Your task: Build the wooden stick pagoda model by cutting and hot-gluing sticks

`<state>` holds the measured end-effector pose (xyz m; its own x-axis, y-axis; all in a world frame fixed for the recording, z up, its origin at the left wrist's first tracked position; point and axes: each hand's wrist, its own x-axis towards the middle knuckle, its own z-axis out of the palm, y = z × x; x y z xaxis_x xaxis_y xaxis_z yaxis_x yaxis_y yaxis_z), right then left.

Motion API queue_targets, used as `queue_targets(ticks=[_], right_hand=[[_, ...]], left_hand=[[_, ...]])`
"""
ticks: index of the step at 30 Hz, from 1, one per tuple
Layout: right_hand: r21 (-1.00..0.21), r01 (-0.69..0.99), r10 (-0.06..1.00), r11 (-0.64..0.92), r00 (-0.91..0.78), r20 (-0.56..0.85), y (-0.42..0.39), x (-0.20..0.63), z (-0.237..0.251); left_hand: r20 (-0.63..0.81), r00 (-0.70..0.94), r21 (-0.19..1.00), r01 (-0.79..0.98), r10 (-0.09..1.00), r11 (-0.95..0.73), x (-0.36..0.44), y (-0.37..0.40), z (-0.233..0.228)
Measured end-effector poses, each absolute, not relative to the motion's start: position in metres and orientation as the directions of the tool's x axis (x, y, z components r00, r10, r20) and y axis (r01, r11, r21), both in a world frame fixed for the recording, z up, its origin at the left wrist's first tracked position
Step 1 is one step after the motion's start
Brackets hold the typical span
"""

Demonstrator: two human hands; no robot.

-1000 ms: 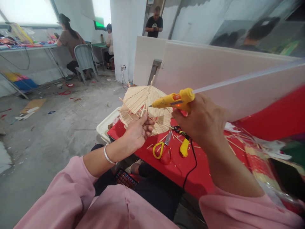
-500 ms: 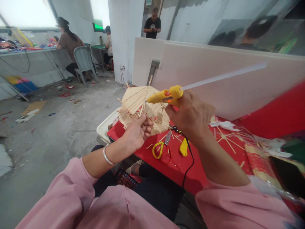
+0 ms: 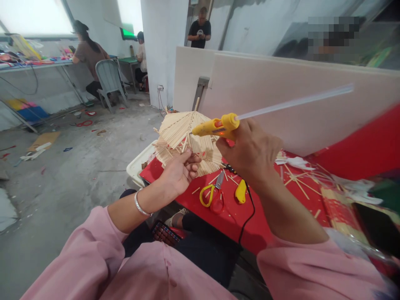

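Since a second ago, the right hand (image 3: 250,152) and the yellow glue gun (image 3: 214,127) it grips have shifted left, farther over the stick model (image 3: 176,127). Left of the model, the floor (image 3: 106,154), dotted with scraps, leaves wide room, and a white tray (image 3: 131,166) juts past the edge of the red worktop (image 3: 231,225). The model is at that end. At its near side the left hand (image 3: 179,171) pinches its front; whether a loose stick is held too, I cannot tell. Nearer than the model lie scissors (image 3: 214,193), short of the near edge, then a yellow tool (image 3: 240,191). White boards (image 3: 275,100) bound the space behind the model; loose sticks (image 3: 295,179) and a dark phone (image 3: 376,227) lie well right.
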<state>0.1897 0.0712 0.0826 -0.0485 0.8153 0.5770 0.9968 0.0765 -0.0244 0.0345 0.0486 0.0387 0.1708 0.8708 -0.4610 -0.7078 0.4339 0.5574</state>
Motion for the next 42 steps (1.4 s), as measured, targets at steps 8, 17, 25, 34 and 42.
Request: queue_targets(ticks=[8, 17, 25, 34, 42], right_hand=[[-0.001, 0.991, 0.767, 0.133, -0.102, 0.634, 0.0746, 0.1921, 0.0769], [-0.009, 0.995, 0.783, 0.098, -0.072, 0.618, 0.0726, 0.1898, 0.0824], [-0.007, 0.992, 0.768, 0.128, -0.095, 0.633, 0.074, 0.1888, 0.0814], [-0.016, 0.991, 0.781, 0.133, -0.095, 0.617, 0.0725, 0.1885, 0.0824], [-0.002, 0.994, 0.792, 0.112, -0.088, 0.604, 0.0724, 0.1886, 0.0829]], left_hand=[[-0.452, 0.183, 0.553, -0.71, 0.873, 0.435, 0.0346, 0.0493, 0.036], [-0.418, 0.191, 0.555, -0.72, 0.888, 0.416, 0.0341, 0.0483, 0.0321], [-0.42, 0.201, 0.56, -0.711, 0.885, 0.427, 0.0321, 0.049, 0.0297], [-0.42, 0.193, 0.559, -0.714, 0.887, 0.421, 0.0329, 0.0482, 0.0309], [-0.432, 0.192, 0.568, -0.701, 0.881, 0.432, 0.0331, 0.0472, 0.0341]])
